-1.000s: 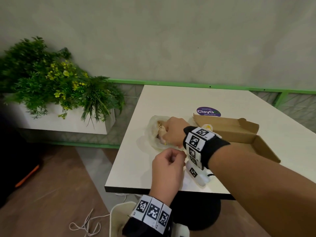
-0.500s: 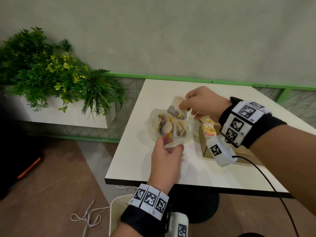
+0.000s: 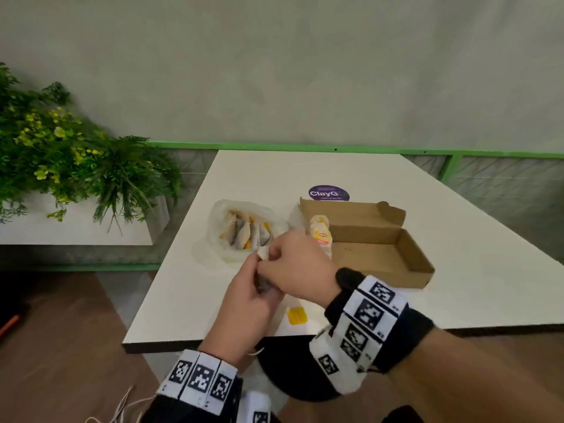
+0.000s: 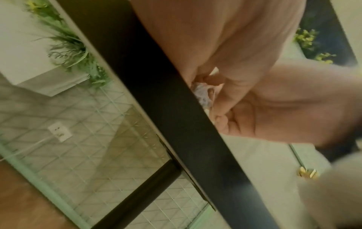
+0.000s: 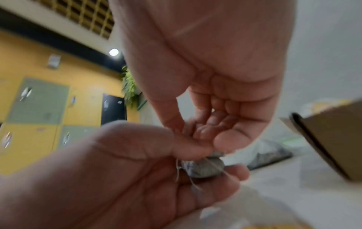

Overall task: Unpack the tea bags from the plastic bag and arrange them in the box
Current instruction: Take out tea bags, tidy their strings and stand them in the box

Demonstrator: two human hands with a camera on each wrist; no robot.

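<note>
Both hands met over the near part of the white table [image 3: 457, 239], just in front of the plastic bag [image 3: 241, 230]. The left hand [image 3: 247, 303] lay palm up with its fingers curled, cradling a single tea bag [image 5: 203, 168]. The right hand [image 3: 296, 267] came down over it from above, fingers bent, thumb and fingertips pinching the top of the same tea bag. So both hands had hold of that one bag, neither of them spread wide.

The plastic bag lay open on the table with several more tea bags [image 3: 244, 236] in it, some showing yellow tags. Just to its right stood the open cardboard box [image 3: 381, 254], with a few tea bags [image 3: 320, 233] stacked at its left end. A loose yellow tag [image 3: 297, 315] lay on the table near the front edge, below the right wrist.

The head view hid most of the held tea bag behind the knuckles; only a pale corner showed. The right wrist view showed the grey pouch and its thin string [image 5: 195, 186] trailing across the left palm. The left wrist view looked up along the table's dark edge [image 4: 176, 108] and showed only a bit of crumpled white material between blurred fingers [image 4: 221, 96].
</note>
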